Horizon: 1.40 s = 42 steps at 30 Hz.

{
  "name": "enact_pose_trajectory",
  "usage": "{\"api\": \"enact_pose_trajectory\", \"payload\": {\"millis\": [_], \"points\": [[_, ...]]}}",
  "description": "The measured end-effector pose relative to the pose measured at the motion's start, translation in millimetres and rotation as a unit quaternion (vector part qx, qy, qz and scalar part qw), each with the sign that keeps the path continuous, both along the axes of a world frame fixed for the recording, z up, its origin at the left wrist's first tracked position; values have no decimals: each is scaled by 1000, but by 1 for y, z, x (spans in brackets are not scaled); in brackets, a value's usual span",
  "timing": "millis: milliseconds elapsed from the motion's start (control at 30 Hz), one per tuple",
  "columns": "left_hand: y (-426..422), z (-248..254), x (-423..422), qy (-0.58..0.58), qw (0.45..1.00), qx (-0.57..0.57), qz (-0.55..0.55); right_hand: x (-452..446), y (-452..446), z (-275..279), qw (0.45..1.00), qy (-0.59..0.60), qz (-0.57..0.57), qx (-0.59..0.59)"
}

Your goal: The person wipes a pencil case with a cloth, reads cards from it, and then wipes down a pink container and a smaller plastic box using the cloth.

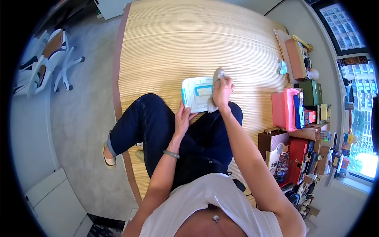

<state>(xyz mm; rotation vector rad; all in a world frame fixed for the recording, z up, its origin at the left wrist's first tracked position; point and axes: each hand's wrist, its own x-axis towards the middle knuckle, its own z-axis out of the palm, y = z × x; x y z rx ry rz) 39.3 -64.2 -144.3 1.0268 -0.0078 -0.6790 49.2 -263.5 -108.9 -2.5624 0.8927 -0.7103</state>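
Observation:
A white plastic box (pixel 191 103) with blue side clips and a blue-edged panel on its lid rests over my lap and the mat. My left hand (pixel 183 119) holds the box's near left corner, with the thumb on its top edge and fingers beneath. In my right hand (pixel 222 91) is a whitish-grey cloth (pixel 212 106), gripped with curled fingers at the box's right side. Part of the cloth sticks out beyond my fingers and part hangs below my hand. The cloth and hand hide the box's right edge.
I sit on a bamboo mat (pixel 169 43). Along its right side stand a pink bin (pixel 282 108), a green box (pixel 310 93), a brown case (pixel 272 140) and a red box (pixel 297 158). A blue mask (pixel 282 66) lies nearby. White chairs (pixel 49 59) stand at left.

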Motion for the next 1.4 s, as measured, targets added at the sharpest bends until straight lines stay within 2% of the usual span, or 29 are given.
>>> {"api": "enact_pose_trajectory", "payload": {"millis": [133, 200, 267, 333, 367, 467, 533, 667, 733, 800, 867, 933, 967, 1067, 1100, 1133, 1200, 1267, 1333, 1367, 1400], "points": [[-3, -2, -1, 8, 1000, 1, 24, 22, 52, -3, 976, -75, 166, 117], [2, -4, -1, 8, 1000, 11, 13, 21, 77, -2, 955, -83, 253, 134], [4, -9, 0, 35, 999, 2, 28, 8, 84, 4, 952, -87, 259, 141], [6, -14, 1, 114, 993, -30, 27, -15, 76, 13, 932, -25, 303, 197], [9, 8, 1, 130, 988, -72, 30, -28, 72, 11, 924, -17, 331, 192], [12, 8, 0, 105, 989, -103, -6, -56, 64, 28, 910, 35, 383, 157], [10, 19, 1, 106, 986, -125, 1, -63, 50, 34, 919, 35, 372, 125], [7, 19, 3, 88, 993, -82, -9, -78, -3, 39, 965, 49, 257, 2], [1, 23, 3, 92, 994, -64, -4, -77, -10, 35, 973, 47, 224, -13], [0, 21, 2, 74, 996, 44, 25, -69, -14, 25, 987, 10, 133, 89], [9, 26, 12, 66, 996, 33, 55, -68, -20, 22, 978, -76, 55, 188], [24, 32, 20, 53, 995, 19, 80, -75, -21, 23, 906, -171, -72, 380], [29, 44, 21, 46, 995, 18, 81, -81, -26, 25, 846, -181, -69, 497], [35, 76, 14, 47, 996, -9, 81, -84, 15, 62, 826, -123, -61, 546], [35, 86, 10, 57, 994, -36, 82, -85, 20, 68, 790, -111, 23, 603], [36, 97, 5, 54, 995, -36, 78, -85, 28, 73, 747, -170, 2, 643], [40, 119, -7, 0, 999, 15, 42, -91, 31, 81, 813, -155, 28, 561], [49, 127, -20, -19, 999, 21, 27, -99, 32, 88, 802, -183, 15, 569], [60, 129, -26, -89, 992, 41, -84, -107, 28, 99, 790, -226, -7, 571], [69, 132, -26, -182, 964, 157, -111, -112, 23, 105, 807, -211, 2, 552], [74, 161, -24, -281, 896, 325, -110, -117, 19, 112, 824, -196, 9, 532]]}}
